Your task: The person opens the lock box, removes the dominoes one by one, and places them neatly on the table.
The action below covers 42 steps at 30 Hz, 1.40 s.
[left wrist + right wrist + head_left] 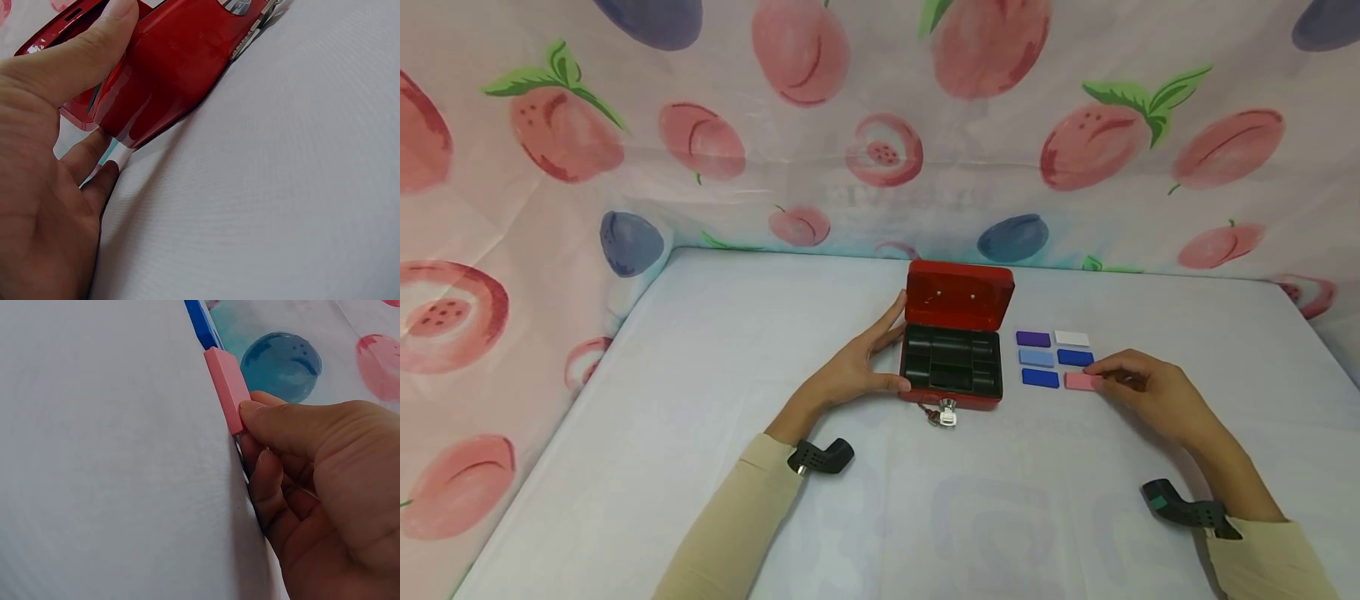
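Note:
A red metal cash box (951, 401) stands with its lid (958, 293) raised, and its black tray (951, 358) has several compartments. At its left side, my left hand (853, 367) holds the box, thumb on the front left corner and fingers reaching back toward the lid. In the left wrist view, the thumb lies over the red box wall (169, 69). My right hand (1150, 396) pinches the right end of a small flat pink block (1080, 382) between thumb and fingers. The right wrist view shows the thumb on the pink block (226, 390), beside a blue block (203, 325).
Right of the box lie more flat blocks in two columns: purple (1033, 339), white (1071, 339), light blue (1036, 358) and two dark blue ones (1041, 378). Keys (947, 413) hang at the box's front lock. A fruit-patterned cloth (880, 150) rises behind the white table (760, 317).

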Available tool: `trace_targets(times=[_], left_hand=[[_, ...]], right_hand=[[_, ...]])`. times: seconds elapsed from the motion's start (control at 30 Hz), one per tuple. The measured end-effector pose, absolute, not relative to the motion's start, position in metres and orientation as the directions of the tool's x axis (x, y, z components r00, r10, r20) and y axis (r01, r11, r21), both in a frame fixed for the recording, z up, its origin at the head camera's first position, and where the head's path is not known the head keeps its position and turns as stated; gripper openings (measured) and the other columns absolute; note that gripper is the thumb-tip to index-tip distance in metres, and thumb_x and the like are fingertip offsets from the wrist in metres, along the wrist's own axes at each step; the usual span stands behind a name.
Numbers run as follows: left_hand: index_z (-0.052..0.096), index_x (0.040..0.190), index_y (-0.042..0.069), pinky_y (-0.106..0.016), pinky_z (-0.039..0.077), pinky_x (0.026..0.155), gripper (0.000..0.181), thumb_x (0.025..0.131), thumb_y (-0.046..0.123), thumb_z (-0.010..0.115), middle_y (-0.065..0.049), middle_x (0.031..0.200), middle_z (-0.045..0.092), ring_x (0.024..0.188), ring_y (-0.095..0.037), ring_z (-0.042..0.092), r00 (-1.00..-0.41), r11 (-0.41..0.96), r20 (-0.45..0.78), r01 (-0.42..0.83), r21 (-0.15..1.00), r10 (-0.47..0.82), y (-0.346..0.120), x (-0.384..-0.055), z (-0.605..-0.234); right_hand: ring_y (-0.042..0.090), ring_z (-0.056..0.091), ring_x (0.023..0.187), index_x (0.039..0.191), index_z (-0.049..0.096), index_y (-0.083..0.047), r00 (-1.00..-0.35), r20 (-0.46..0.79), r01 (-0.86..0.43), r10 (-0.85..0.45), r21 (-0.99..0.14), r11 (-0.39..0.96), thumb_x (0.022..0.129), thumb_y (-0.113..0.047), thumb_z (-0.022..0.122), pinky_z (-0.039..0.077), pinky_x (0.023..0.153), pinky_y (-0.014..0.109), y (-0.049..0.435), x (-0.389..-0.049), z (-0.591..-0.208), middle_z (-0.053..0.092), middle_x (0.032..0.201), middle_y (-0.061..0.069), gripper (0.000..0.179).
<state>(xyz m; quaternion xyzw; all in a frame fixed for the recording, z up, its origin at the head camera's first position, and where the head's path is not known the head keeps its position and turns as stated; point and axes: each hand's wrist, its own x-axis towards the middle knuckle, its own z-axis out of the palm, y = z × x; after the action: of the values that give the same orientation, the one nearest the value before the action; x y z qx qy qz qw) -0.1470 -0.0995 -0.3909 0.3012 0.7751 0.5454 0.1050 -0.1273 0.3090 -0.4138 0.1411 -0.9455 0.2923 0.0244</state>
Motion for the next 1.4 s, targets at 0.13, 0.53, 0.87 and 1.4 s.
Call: trace_targets(times=[0.13,0.53,0.87,1.4], left_hand=[[0.005,0.144,0.027,-0.045,0.020,0.104,0.102,0.071,0.011,0.075,0.000,0.147,0.017,0.130,-0.022,0.026,-0.796,0.220,0.170,0.355,0.909,0.581,-0.0995,-0.1472,-0.3915],[0.003,0.144,0.028,-0.045,0.020,0.104,0.102,0.072,0.013,0.074,-0.001,0.147,0.017,0.130,-0.022,0.024,-0.788,0.222,0.167,0.359,0.906,0.593,-0.1008,-0.1482,-0.3919],[0.002,0.144,0.026,-0.045,0.020,0.104,0.102,0.073,0.013,0.074,0.002,0.147,0.014,0.130,-0.023,0.023,-0.777,0.210,0.181,0.373,0.904,0.603,-0.1017,-0.1475,-0.3911],[0.003,0.144,0.028,-0.046,0.020,0.104,0.102,0.072,0.012,0.074,-0.002,0.147,0.016,0.130,-0.022,0.024,-0.788,0.217,0.170,0.359,0.908,0.592,-0.1004,-0.1476,-0.3923]], right_hand=[[0.006,0.047,0.081,0.101,0.064,-0.024,-0.959,0.142,-0.284,-0.247,-0.543,0.791,0.085,-0.026,0.061,0.040,0.067,0.010,0.3092,-0.1270,-0.4150,0.059,0.101,0.000,0.017],[0.008,0.046,0.079,0.101,0.065,-0.027,-0.961,0.158,-0.275,-0.226,-0.542,0.794,0.084,-0.028,0.061,0.039,0.065,0.011,0.3089,-0.1261,-0.4179,0.059,0.099,-0.003,0.017],[0.010,0.046,0.079,0.099,0.064,-0.030,-0.970,0.138,-0.244,-0.201,-0.531,0.811,0.085,-0.034,0.060,0.040,0.065,0.012,0.3085,-0.1279,-0.4182,0.057,0.098,-0.008,0.016],[0.014,0.049,0.088,0.103,0.065,-0.025,-0.967,0.116,-0.255,-0.229,-0.538,0.803,0.086,-0.033,0.058,0.040,0.070,0.011,0.3091,-0.1271,-0.4173,0.057,0.101,-0.005,0.020]])
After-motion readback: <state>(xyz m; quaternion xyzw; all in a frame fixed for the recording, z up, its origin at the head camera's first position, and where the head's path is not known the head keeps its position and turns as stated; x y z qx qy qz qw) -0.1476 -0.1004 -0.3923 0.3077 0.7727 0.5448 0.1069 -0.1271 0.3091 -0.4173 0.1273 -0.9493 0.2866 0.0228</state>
